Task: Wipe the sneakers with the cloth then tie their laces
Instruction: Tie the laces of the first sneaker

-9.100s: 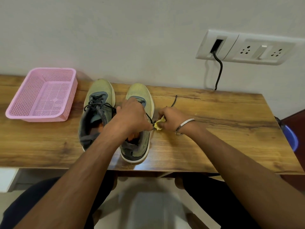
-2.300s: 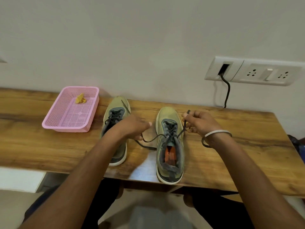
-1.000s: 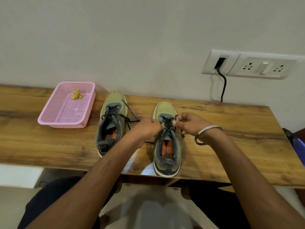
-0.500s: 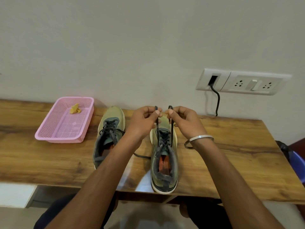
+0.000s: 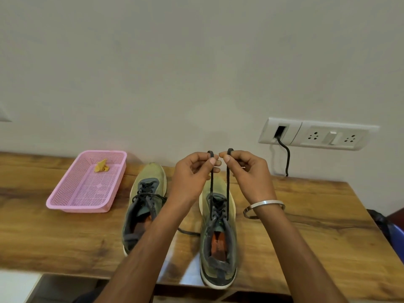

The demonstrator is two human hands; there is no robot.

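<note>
Black lace ends (image 5: 218,182) rise taut and near-vertical from right sneaker (image 5: 218,232) near desk (image 5: 317,226) front edge. Left hand (image 5: 192,173) pinches left end, right hand (image 5: 249,171) pinches right end; grips narrow, thumbs nearly touching above toe. Crossing comes next, likely. Left sneaker (image 5: 144,204) untied beside. Cloth (image 5: 101,166) in pink basket (image 5: 65,206), left rear.
</note>
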